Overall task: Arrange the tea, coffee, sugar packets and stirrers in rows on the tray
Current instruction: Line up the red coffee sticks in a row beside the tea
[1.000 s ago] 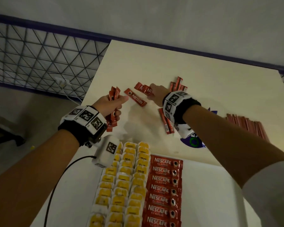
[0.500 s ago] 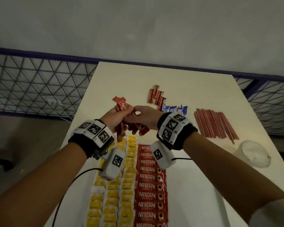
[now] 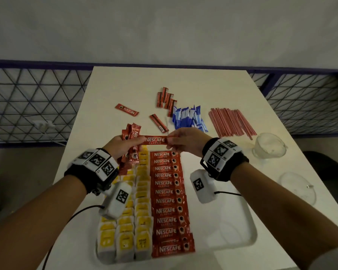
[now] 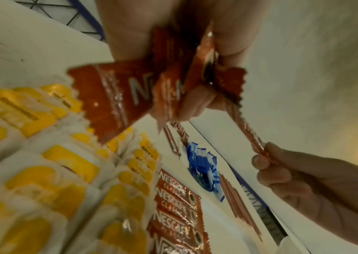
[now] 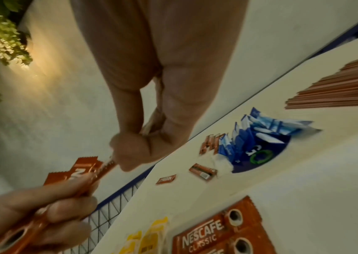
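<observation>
My left hand [image 3: 125,146] grips a bunch of red coffee packets [image 3: 130,151] above the far end of the white tray [image 3: 236,227]. My right hand [image 3: 183,141] pinches the right end of one coffee packet [image 3: 156,140], held level between both hands; its left end sits in the left hand's bunch. In the left wrist view the bunch [image 4: 130,92] fans out from the fingers and the right hand [image 4: 267,159] pinches the single packet's tip. On the tray lie rows of yellow tea bags [image 3: 141,215] and a column of coffee packets [image 3: 167,201].
Farther on the table [image 3: 109,90] lie loose coffee packets [image 3: 126,109], a small red pile [image 3: 167,98], blue sugar packets [image 3: 187,118] and a spread of red stirrers [image 3: 230,121]. A clear jug [image 3: 268,146] and a clear lid [image 3: 298,187] sit at the right.
Both hands came back from the loose packets toward the tray. The right hand has drawn one coffee packet sideways out of the left hand's bunch.
</observation>
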Tool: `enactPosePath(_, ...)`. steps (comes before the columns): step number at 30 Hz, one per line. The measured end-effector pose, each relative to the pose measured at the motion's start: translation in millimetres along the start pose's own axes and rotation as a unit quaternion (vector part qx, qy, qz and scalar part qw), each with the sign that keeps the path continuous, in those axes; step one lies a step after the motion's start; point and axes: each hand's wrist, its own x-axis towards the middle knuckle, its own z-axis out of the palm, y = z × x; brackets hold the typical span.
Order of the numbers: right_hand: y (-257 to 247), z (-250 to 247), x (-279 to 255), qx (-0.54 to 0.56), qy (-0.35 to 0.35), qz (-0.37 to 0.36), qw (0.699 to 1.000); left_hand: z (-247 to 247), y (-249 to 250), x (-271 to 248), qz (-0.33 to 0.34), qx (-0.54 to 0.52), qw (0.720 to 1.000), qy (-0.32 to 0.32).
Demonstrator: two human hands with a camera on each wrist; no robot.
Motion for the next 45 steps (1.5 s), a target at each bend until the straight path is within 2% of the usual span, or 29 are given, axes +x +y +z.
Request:
enactPosePath(4,10,-11,-8,0.022,-0.011,0.017,1.000,7,-3,-2,0.005,0.070,0.998,0.008)
enactPosePath(9,23,-27,-2,0.002,0.038,0.068,0.997,12,0,-3,0.028,0.131,0.991,0.013)
enactPosePath(13,35,-33,6,-0.054,0.020,0.116,0.992,13,3,-3,0.036,0.098,0.994,-0.017)
enactPosePath(19,50,-30,24,-0.072,0.025,0.148,0.986,14,6,3,0.026,0.119,0.992,0.018)
enactPosePath(23,55,-29,32,-0.066,0.041,0.147,0.986,14,1,10,0.005,0.101,0.994,0.034)
enactPosePath(35,61,-27,47,-0.188,0.085,0.145,0.968,17,-2,17,-0.023,0.110,0.993,0.021)
enactPosePath(45,60,-27,50,-0.177,0.089,0.162,0.967,9,-1,16,-0.024,0.099,0.995,-0.008)
